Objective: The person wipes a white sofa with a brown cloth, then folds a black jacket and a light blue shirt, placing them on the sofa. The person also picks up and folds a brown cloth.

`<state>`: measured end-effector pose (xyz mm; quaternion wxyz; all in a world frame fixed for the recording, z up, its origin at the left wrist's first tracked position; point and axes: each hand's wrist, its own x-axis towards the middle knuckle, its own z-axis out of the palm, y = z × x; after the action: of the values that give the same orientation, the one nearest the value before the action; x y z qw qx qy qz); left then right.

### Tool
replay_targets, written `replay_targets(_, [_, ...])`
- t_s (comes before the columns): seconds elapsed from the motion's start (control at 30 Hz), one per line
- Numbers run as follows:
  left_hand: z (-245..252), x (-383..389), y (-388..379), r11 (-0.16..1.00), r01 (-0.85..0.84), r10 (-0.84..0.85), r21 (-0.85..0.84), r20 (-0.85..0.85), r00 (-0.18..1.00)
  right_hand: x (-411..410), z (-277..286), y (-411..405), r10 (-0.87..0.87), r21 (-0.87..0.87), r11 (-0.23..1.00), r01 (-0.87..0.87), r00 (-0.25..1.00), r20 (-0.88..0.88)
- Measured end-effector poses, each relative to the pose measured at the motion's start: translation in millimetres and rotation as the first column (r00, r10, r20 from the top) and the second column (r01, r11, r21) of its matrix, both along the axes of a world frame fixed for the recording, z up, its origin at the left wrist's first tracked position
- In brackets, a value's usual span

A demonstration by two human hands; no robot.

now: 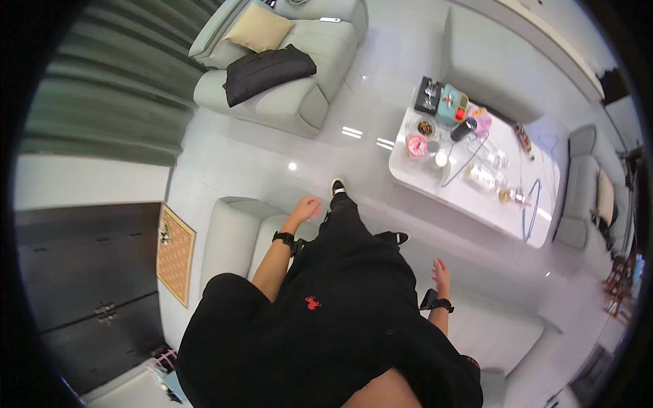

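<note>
My left hand (306, 209) hangs over the edge of a pale sofa seat, with its fingers loosely curled and no object seen in it. On the other side of my body, my right hand (441, 275) is low over the pale floor, fingers apart and holding nothing. Each wrist wears a black strap with a small device. Up and to the right of my right hand stands a white marble-look coffee table (479, 204). It bears a teal box (451, 104), a black cylinder (463, 129), a red-lidded tub (417, 146) and clear plastic bottles (482, 177).
A folded black garment (270, 71) and a yellow cushion (260, 26) lie on a pale armchair (326, 56). A large pale ottoman (484, 61) stands behind the table. A patterned mat (175, 255) lies by the dark double door (97, 285). Another sofa (579, 188) is at the right.
</note>
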<state>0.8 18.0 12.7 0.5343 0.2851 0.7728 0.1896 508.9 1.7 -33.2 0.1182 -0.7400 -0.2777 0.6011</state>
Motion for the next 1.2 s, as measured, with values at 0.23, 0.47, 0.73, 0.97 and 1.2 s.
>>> replay_targets(0.23, [-61.8, -74.5, -69.3, 0.97, -0.232, 0.239, -0.073, 0.095, 0.966, -84.6, -2.0, 92.8, 0.179, -0.305, 0.885, -0.351, 0.862, -0.474])
replay_targets(0.47, [-65.9, -136.7, -94.2, 0.741, -0.632, 0.663, -0.225, 0.097, 0.742, -246.3, 76.0, 153.4, 0.781, -0.01, 0.621, -0.784, 0.62, -0.073])
replay_targets(0.73, [-67.3, -202.9, -0.7, 0.763, -0.644, 0.646, -0.06, 0.103, 0.756, -309.8, 53.0, 239.4, 0.83, -0.118, 0.487, -0.865, 0.501, -0.247])
replay_targets(0.97, [-58.3, -200.3, 54.6, 0.859, -0.483, 0.5, -0.166, 0.074, 0.863, -337.0, 33.5, 323.0, 0.879, -0.203, 0.387, -0.899, 0.427, -0.214])
replay_targets(1.2, [-58.8, -229.2, 91.1, 0.779, -0.514, 0.575, -0.361, 0.083, 0.814, -314.8, -48.0, 425.5, 0.77, -0.256, 0.585, -0.77, 0.626, -0.124])
